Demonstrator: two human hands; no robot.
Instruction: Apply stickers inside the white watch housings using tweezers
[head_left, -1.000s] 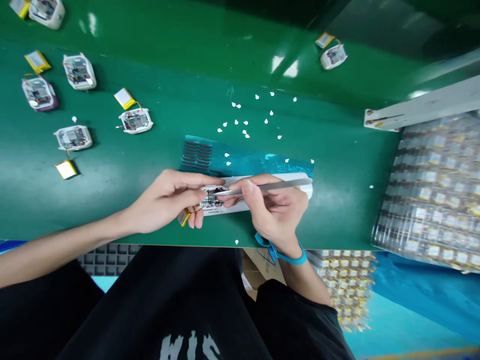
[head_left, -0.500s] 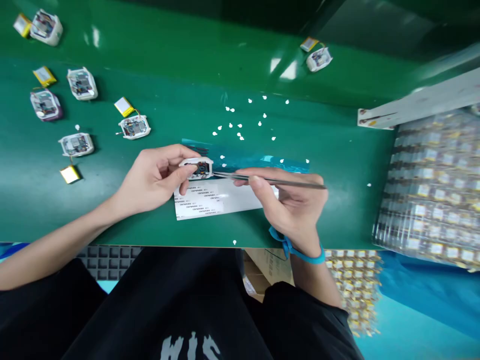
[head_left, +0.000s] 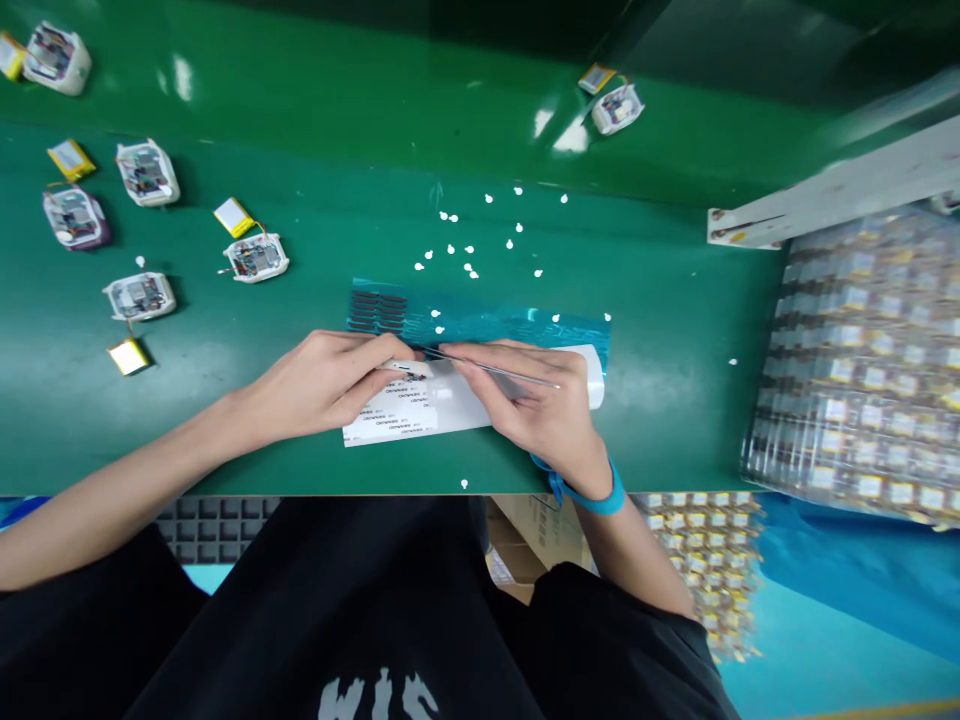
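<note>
My left hand [head_left: 335, 383] grips a small white casing [head_left: 406, 368], now tilted on edge, above a printed white sticker sheet [head_left: 397, 421]. Metal tweezers [head_left: 504, 371] are pinched in my right hand [head_left: 535, 396], their tips close to the left fingertips and the casing. Whether the tips touch anything is hidden by the fingers. Behind the hands lies a blue film [head_left: 495, 323] with rows of dark strips [head_left: 379, 311] at its left end. Small white round pieces [head_left: 451, 249] are scattered on the green table beyond it.
Opened casings with circuit boards [head_left: 256, 257], several with yellow-edged batteries [head_left: 234, 217], lie at the left. Another casing [head_left: 618, 109] sits at the back right. Stacked clear trays [head_left: 855, 370] and a white bar [head_left: 832, 185] stand at the right. The green table's front edge [head_left: 315, 494] runs near my body.
The casing has tipped from face-up onto its edge and come slightly nearer. My right hand and the tweezers have shifted left, and the dark strips are more exposed. The whole view has shifted slightly.
</note>
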